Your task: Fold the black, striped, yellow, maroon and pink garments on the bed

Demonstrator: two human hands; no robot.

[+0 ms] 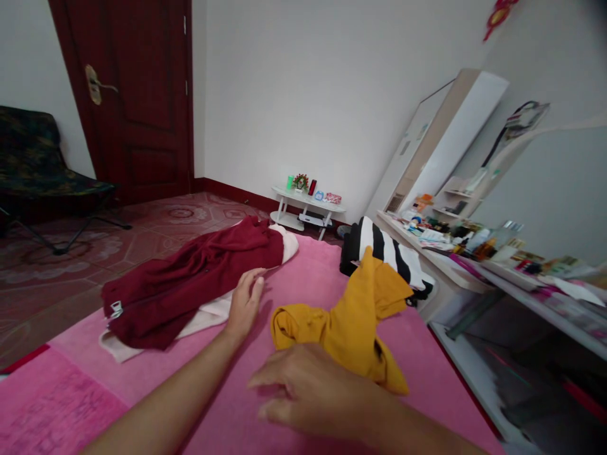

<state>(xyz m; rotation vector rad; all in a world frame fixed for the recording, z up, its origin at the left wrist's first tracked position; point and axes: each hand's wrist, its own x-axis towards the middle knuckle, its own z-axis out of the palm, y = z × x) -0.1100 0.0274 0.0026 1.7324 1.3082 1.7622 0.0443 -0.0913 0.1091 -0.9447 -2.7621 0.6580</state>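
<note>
A dark red garment (199,272) with a zipper lies spread on the pink bed cover (237,392), and pale cloth (213,316) shows under its edges. My left hand (245,304) is at its near right side, fingers stretched out, with nothing seen held. Nearer the camera, my right hand (313,388) is slightly blurred, its bent fingers and thumb apart and nothing visible between them. Just beyond it, a crumpled mustard-yellow garment (353,316) lies on the cover, partly hidden by that hand. Behind this rests a stack of black-and-white striped clothing (386,246).
On the right stands a dressing table (446,268) crowded with bottles and small items. A low white table (303,200) with a potted plant (300,182) is by the far wall. A camouflage folding chair (42,158) stands left, near the dark red door (142,95).
</note>
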